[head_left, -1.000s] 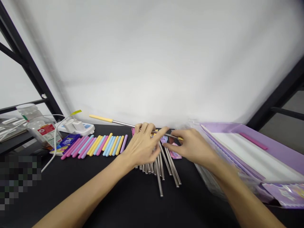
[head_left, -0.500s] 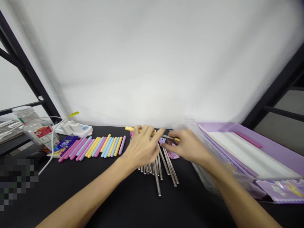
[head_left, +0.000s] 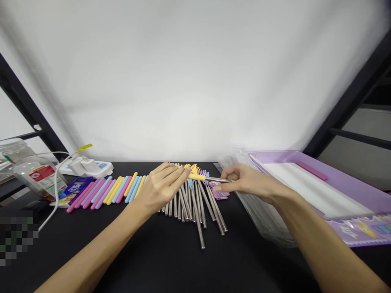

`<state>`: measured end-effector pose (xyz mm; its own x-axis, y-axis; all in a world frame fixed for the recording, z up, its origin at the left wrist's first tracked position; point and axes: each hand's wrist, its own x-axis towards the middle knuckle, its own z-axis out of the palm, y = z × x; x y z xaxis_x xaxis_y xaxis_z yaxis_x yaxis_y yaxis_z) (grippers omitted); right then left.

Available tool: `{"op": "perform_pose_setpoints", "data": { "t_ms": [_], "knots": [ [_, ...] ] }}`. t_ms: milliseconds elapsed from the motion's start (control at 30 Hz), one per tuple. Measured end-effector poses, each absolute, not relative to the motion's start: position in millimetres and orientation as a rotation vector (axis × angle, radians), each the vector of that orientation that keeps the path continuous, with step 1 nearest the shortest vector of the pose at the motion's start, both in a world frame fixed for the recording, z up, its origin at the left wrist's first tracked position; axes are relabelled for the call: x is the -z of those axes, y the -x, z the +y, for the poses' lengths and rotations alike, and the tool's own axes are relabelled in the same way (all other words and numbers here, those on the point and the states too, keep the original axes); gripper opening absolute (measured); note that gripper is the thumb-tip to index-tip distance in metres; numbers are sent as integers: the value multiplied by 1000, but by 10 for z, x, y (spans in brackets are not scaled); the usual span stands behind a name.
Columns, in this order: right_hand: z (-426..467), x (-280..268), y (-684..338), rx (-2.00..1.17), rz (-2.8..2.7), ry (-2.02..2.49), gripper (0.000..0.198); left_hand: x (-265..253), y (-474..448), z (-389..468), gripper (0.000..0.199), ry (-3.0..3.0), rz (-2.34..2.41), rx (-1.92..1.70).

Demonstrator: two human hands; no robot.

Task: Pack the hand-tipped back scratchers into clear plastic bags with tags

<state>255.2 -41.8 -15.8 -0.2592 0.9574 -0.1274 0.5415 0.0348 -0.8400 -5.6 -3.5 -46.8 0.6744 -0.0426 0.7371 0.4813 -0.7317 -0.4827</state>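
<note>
My left hand (head_left: 165,183) is closed around the yellow handle (head_left: 198,177) of a back scratcher, and part of the handle is hidden under my palm. A thin metal rod (head_left: 216,179) runs from the handle to my right hand (head_left: 247,181), which pinches its far end; a bit of yellow shows between the fingers. Below lie several metal rods (head_left: 200,232) fanned toward me, with yellow, blue and purple claw-shaped heads (head_left: 194,169) at the back. Pink printed cards (head_left: 220,194) sit under my right fingers.
Left of my hands is a row of pink, purple, blue and yellow handle tubes (head_left: 114,190). Further left are a purple packet (head_left: 76,188), a white power strip (head_left: 102,169) and a clear jar (head_left: 42,175). Plastic bags (head_left: 259,219) and a lilac tray (head_left: 345,185) lie right.
My left hand has slid left along the back scratcher, covering the handle's left end and baring its right part. More claw heads show behind it. The view has shifted slightly.
</note>
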Motion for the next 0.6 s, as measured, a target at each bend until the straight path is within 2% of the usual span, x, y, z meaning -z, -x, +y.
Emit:
{"op": "perform_pose_setpoints", "data": {
  "t_ms": [100,167,267,367,400,467,600],
  "knots": [
    [-460,114,-2525,-1402,-1566,1364,36,499,0,-73,25,2227,-370,914],
    [-465,82,-2546,-1374,-1422,1267,39,525,-34,-83,27,2268,-464,838],
    [-426,69,-2724,-905,-1358,1378,41,571,-94,-92,28,2337,-711,820],
    [-384,116,-3029,-198,-1435,1892,36,612,-162,-101,28,2417,-930,859],
    [-380,138,-3124,-52,-1461,2068,36,621,-182,-105,29,2444,-968,863],
    [-385,175,-3263,47,-1518,2324,38,636,-214,-113,29,2483,-1010,862],
    [-396,196,-3320,-57,-1628,2453,30,660,-239,-125,29,2518,-1052,846]
  ]
}}
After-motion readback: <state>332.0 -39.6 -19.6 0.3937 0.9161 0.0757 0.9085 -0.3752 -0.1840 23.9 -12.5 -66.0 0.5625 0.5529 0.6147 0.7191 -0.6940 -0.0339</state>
